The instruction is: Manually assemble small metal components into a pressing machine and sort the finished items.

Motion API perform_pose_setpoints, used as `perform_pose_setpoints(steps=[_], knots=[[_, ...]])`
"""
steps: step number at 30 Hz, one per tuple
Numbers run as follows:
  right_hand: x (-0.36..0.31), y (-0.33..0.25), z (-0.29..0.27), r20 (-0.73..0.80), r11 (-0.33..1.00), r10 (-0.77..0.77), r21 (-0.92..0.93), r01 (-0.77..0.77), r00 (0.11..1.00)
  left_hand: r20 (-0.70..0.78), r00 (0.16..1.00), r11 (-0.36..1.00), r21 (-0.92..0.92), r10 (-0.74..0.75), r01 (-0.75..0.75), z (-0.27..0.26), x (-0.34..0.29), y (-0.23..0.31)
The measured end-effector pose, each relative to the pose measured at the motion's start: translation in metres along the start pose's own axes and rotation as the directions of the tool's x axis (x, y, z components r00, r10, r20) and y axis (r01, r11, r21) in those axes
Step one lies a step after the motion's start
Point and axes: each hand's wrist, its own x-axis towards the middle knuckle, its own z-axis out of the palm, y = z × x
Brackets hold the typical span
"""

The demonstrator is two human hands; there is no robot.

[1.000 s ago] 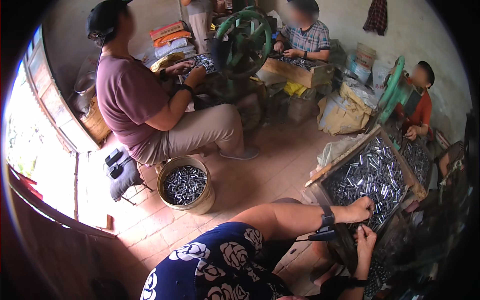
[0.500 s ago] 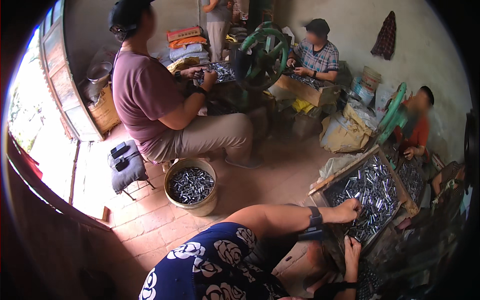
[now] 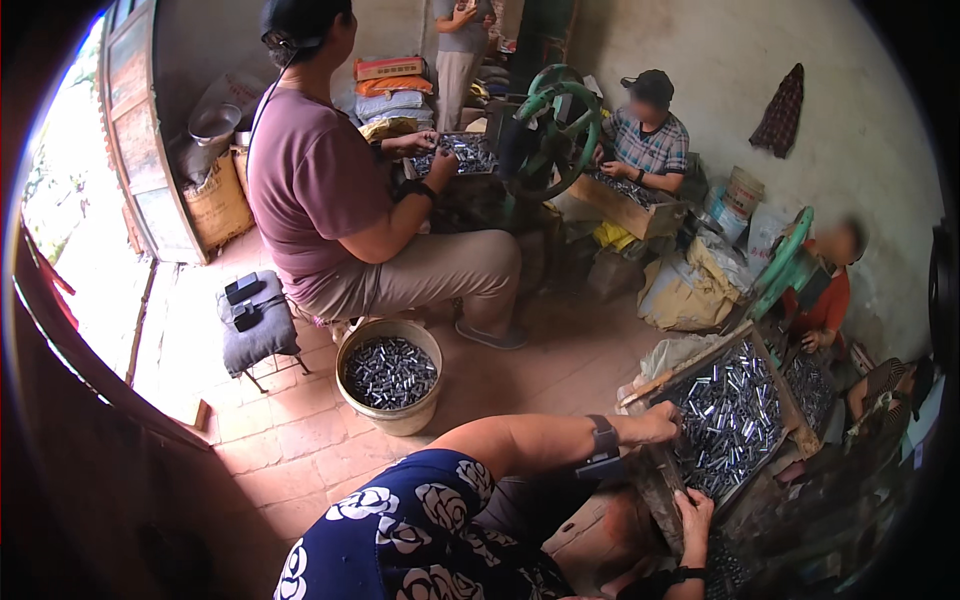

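Note:
A wooden tray (image 3: 801,433) heaped with short shiny metal tubes (image 3: 735,405) lies at the right, in front of both hands. My left hand (image 3: 655,424) is at the tray's left edge with its fingers curled together. Whatever they hold, if anything, is hidden. My right hand (image 3: 694,510) is at the tray's near edge, thumb and fingertips drawn together beside the tubes. Any piece between them is too small to make out.
A bucket of similar tubes (image 3: 391,372) stands on the brick floor, beside a cushioned stool (image 3: 258,320) bearing dark boxes. A co-worker in mauve (image 3: 315,185) sits beyond. Others work by green wheeled machines (image 3: 552,130) and another wooden tray (image 3: 640,205). Sacks (image 3: 690,285) lie near the wall.
My left hand has moved left, from over the tubes to the tray's left edge. My right hand stays by the near edge, shifted slightly. The whole view has shifted a little.

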Motion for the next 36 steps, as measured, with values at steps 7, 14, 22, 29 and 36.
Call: perform_pose_setpoints(steps=[7, 14, 22, 29, 36], knots=[[0.019, 0.056, 0.000, 0.013, 0.999, 0.036, 0.003, -0.036, 0.999, 0.132, 0.990, 0.999, 0.024, 0.042, -0.045, -0.007, 0.003, -0.003], [0.025, 0.060, 0.002, -0.023, 0.991, -0.119, -0.060, 0.118, 0.993, 0.052, 0.998, 0.999, -0.030, 0.029, -0.027, -0.005, 0.000, -0.005], [0.031, 0.071, 0.001, 0.062, 0.997, -0.029, -0.067, 0.033, 0.998, 0.058, 0.997, 0.998, -0.029, 0.052, -0.051, -0.004, 0.003, -0.012], [0.010, 0.016, 0.001, 0.090, 0.998, -0.064, 0.033, 0.061, 0.994, 0.069, 0.994, 0.996, 0.012, 0.084, -0.085, -0.002, 0.002, -0.007], [0.015, 0.030, 0.003, 0.091, 0.997, -0.023, 0.075, 0.016, 0.996, 0.093, 0.993, 0.997, -0.026, 0.071, -0.069, -0.001, 0.008, -0.014]])
